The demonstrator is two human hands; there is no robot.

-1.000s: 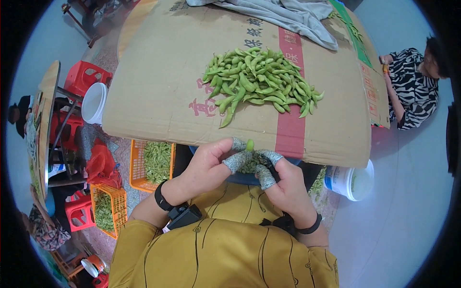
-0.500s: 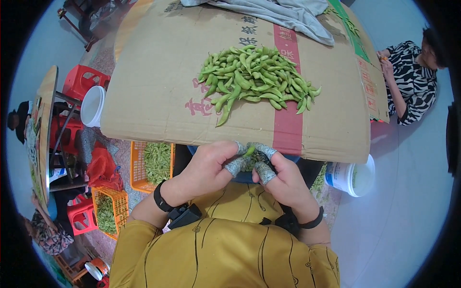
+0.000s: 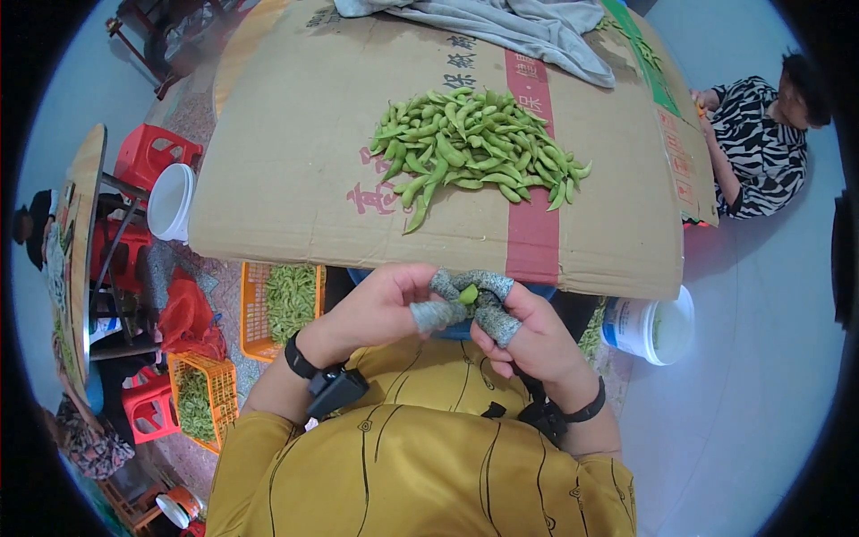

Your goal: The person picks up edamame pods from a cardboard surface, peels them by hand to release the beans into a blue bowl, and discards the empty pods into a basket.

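Note:
A green bean pod [image 3: 468,294] is pinched between both hands just in front of the table edge, mostly covered by fingers. My left hand [image 3: 391,300] is closed on its left side, thumb and forefinger wrapped in grey speckled cloth. From the right, my right hand [image 3: 528,333] grips it too, with the same kind of finger wraps. A blue basin [image 3: 542,291] shows partly below the hands, its contents hidden. Beyond them lies a heap of green bean pods [image 3: 474,143] on the cardboard-covered table [image 3: 286,170].
A grey cloth [image 3: 537,36] lies at the table's far side. White buckets stand left [image 3: 170,201] and right [image 3: 651,324]. Orange crates [image 3: 255,313] of pods and red stools [image 3: 150,407] are at left. One person [image 3: 761,143] sits at right, others at the left table [image 3: 82,242].
My fingers have shifted around the pod, with the left thumb moved in closer and the right fingers curled more. The person at right has moved their hands slightly. The heap looks the same.

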